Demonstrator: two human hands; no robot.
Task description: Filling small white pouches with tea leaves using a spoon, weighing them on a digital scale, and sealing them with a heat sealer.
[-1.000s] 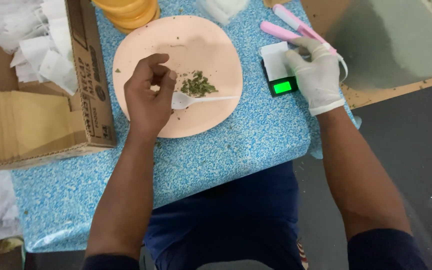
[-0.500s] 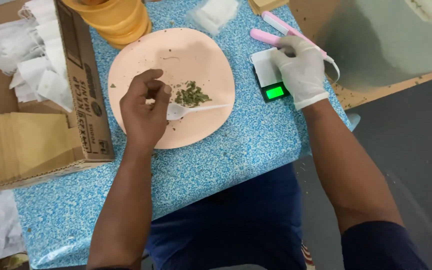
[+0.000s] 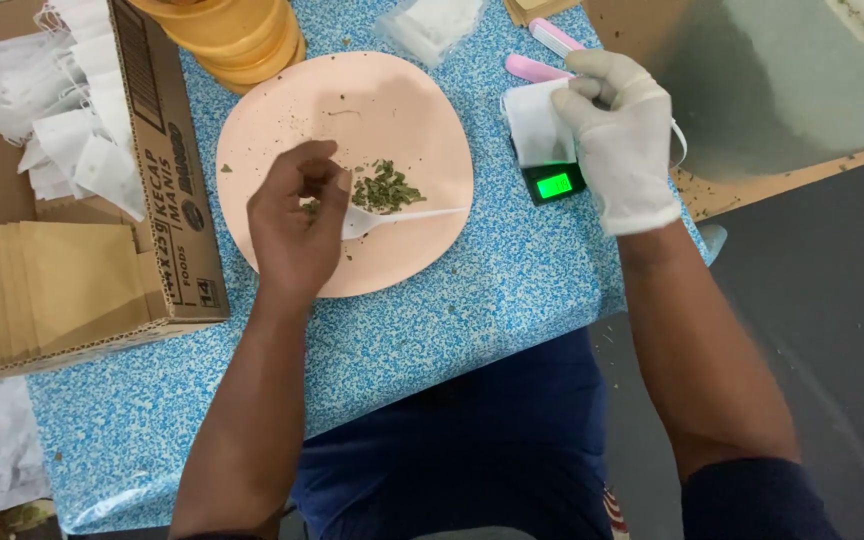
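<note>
At the far left a cardboard box sits on the blue speckled counter, with white paper bags and flat brown envelopes inside it. Next to it is a pink plate, and a stack of orange plates stands just behind that. The bare left hand hovers over the plate with its fingers curled together, pinching the bowl end of a white plastic spoon. A small heap of dried green leaves lies near the middle of the plate, just beside the spoon. To do this well, the spoon should slide low under the heap and lift slowly, so no bits fall off the plate. To the right, the gloved right hand pinches the top of a small white bag, which rests on a little scale with a green lit screen. It seems wise to hold the bag's mouth wide and steady, right over the scale. Two pink pens lie behind the bag.
</note>
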